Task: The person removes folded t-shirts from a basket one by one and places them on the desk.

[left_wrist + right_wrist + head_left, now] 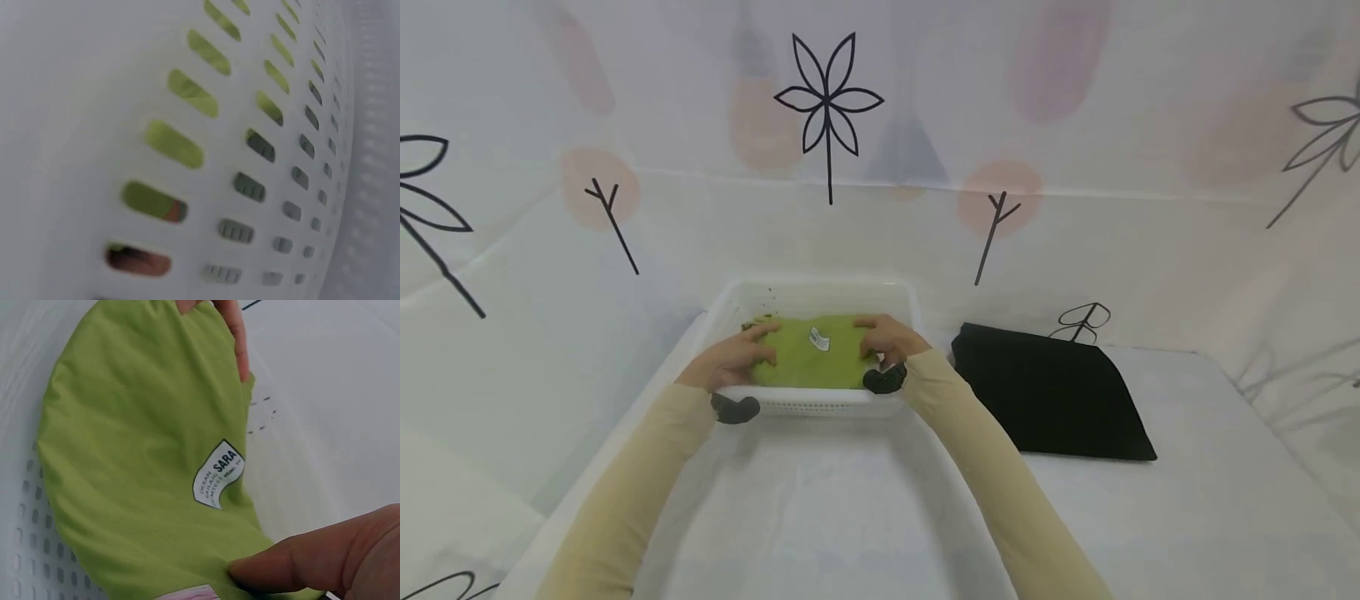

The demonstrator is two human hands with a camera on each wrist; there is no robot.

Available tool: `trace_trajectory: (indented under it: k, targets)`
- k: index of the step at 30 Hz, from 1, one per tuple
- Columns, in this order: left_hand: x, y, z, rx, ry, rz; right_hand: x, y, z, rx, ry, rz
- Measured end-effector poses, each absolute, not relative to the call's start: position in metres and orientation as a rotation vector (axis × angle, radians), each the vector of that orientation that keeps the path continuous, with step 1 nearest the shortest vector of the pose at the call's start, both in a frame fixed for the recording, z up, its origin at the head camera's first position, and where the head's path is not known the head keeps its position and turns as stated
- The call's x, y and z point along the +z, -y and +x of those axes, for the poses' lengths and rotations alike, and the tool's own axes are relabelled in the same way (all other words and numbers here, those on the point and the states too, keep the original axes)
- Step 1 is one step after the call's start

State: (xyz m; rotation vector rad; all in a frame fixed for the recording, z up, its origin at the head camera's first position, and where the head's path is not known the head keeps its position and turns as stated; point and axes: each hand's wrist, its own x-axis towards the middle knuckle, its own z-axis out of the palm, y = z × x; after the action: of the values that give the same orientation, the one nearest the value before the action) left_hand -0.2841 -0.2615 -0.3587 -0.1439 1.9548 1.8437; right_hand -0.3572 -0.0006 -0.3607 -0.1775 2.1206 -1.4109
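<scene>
A folded green garment with a small white printed patch lies inside the white basket. My left hand grips its left side. At the right side my right hand holds it, thumb on top in the right wrist view, where a pinkish patch shows at the garment's near end. Fingers of the left hand lie over the far end there. In the left wrist view, the basket's slotted wall hides most of the garment and hand.
To the right of the basket, a folded black cloth lies on the white-covered table. Behind stands a pale backdrop printed with line-drawn flowers and soft coloured shapes.
</scene>
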Motion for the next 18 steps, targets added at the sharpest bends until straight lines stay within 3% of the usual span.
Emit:
trace_trajectory:
  k: [18]
  targets:
    - [-0.340,0.260,-0.274,1.897,-1.933,-0.062,-0.344,-0.001,-0.349,-1.558,-2.135,-0.264]
